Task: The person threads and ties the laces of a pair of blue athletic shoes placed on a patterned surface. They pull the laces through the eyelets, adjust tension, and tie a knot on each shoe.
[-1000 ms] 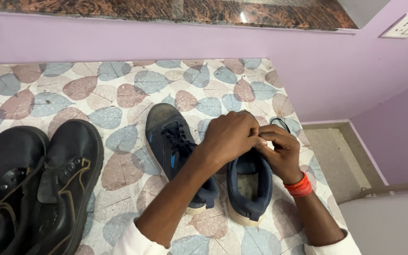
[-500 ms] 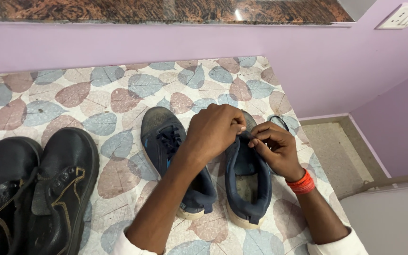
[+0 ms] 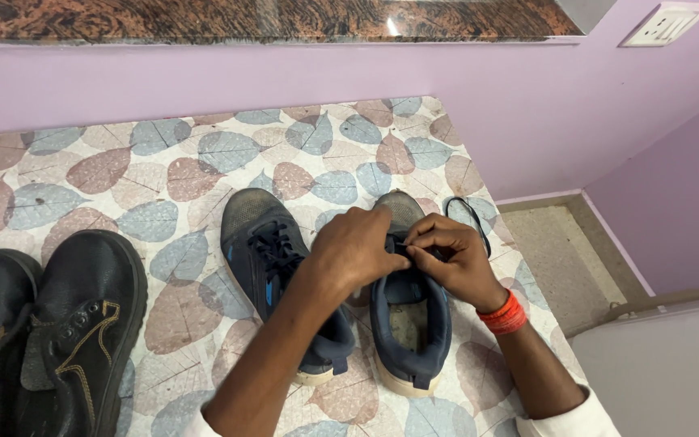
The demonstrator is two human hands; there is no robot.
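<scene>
Left hand (image 3: 359,247) and right hand (image 3: 451,259) meet over the navy sneaker (image 3: 408,324), fingertips pinching its black lace (image 3: 400,243) at the tongue. Shoe sits under both hands, toe away, grey toe cap, pale sole, opening empty. 2nd navy sneaker (image 3: 273,267) just left of left hand, laced. Loose black lace (image 3: 467,214) beyond right hand. 2 black work shoes (image 3: 66,332) far left. White wall socket (image 3: 663,24) upper right, rectangular.

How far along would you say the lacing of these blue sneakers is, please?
The left blue sneaker looks done: black laces cross its tongue. In hand is the right blue sneaker; the left hand and right hand pinch a black lace at its upper eyelets, the loose end looping on the leaf-patterned floor. Left: finishing this shoe; how many eyelets remain is hidden.
</scene>
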